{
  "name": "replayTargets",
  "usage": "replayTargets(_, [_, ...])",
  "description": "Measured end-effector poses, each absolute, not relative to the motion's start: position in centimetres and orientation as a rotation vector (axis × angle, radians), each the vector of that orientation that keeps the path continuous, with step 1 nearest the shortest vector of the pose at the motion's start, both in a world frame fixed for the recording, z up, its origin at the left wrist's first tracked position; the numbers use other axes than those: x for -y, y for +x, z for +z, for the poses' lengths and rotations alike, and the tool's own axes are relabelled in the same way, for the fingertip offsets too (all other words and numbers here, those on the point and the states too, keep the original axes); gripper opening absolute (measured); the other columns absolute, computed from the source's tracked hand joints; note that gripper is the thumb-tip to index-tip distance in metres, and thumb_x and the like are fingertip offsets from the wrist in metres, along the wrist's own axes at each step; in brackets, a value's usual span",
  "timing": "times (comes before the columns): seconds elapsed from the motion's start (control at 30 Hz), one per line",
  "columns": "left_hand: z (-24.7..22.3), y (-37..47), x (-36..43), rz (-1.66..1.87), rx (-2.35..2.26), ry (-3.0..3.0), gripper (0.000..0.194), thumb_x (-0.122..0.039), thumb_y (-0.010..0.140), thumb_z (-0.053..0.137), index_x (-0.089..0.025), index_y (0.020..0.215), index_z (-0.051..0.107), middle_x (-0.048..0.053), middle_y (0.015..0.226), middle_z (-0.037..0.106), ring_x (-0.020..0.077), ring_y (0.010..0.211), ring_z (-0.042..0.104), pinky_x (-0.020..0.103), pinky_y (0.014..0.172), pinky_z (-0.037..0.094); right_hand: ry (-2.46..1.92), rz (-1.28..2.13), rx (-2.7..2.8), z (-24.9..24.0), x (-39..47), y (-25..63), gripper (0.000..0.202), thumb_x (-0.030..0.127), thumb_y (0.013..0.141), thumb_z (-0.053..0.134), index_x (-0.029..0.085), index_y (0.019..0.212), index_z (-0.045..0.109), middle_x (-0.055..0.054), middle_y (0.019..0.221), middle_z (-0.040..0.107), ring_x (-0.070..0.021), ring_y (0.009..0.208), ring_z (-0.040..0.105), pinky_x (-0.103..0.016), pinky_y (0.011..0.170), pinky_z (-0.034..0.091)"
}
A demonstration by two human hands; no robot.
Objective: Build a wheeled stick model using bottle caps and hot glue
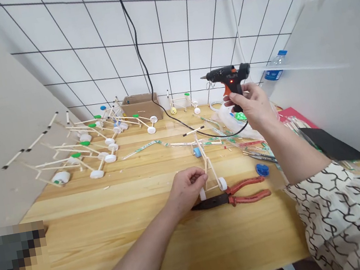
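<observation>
My right hand (251, 103) is wrapped round the grip of a black glue gun (225, 74), raised above the table with its nozzle facing left and a red light lit. Near the table's middle, my left hand (190, 186) pinches the frame of a small stick tricycle (211, 166). This model stands on the wood, with white rear wheels, a blue front wheel and a black-tipped handlebar pointing away from me. Just in front of its rear wheels lie pliers (234, 194) with red handles.
Several finished-looking stick tricycles (76, 157) stand at the left. A cardboard box (142, 106) is by the tiled wall. A black cable (177, 119) crosses the table. At right are a blue tape roll (262, 169), tweezers, plastic bags, sticks and a bottle (275, 66).
</observation>
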State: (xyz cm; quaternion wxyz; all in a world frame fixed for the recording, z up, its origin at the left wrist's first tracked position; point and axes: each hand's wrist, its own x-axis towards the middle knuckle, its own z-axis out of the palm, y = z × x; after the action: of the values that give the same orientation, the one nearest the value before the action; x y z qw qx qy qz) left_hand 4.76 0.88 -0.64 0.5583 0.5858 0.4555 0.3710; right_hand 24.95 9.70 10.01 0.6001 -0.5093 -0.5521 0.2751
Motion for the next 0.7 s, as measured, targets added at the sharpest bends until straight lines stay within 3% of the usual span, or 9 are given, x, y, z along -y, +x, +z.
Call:
replayTargets(0.27, [-0.9, 4.8, -0.9, 0.899, -1.085, 1.398, 0.018, -0.03, 0.07, 0.059, -0.012, 0.068, 0.06, -0.002, 0.059, 0.052, 0.0094, 0.055, 0.044, 0.019, 0.052, 0.034, -1.199, 0.63, 1.251, 8.6, -5.8, 26.4, 0.023, 0.024, 0.066, 0.064, 0.02, 0.078, 0.045, -0.002, 0.077, 0.068, -0.0159, 0.067, 0.064, -0.022, 0.048, 0.042])
replayTargets(0.47, [-1.0, 4.9, -0.9, 0.902, -1.118, 1.402, 0.018, -0.03, 0.07, 0.058, -0.012, 0.07, 0.059, -0.003, 0.057, 0.05, 0.009, 0.053, 0.043, 0.019, 0.051, 0.033, -1.34, 0.558, 1.396, 7.9, -3.2, 27.5, 0.019, 0.023, 0.067, 0.064, 0.018, 0.085, 0.058, -0.003, 0.073, 0.067, -0.0156, 0.062, 0.06, -0.025, 0.05, 0.043])
replayTargets(0.7, [-1.4, 4.9, -0.7, 0.923, -1.14, 1.437, 0.018, -0.031, 0.072, 0.057, -0.013, 0.069, 0.06, -0.003, 0.054, 0.05, 0.0095, 0.051, 0.044, 0.019, 0.049, 0.034, -1.512, 0.503, 1.414, 6.5, -0.6, 28.5, 0.013, 0.031, 0.066, 0.066, 0.019, 0.073, 0.064, -0.002, 0.069, 0.067, -0.0176, 0.061, 0.059, -0.028, 0.053, 0.045])
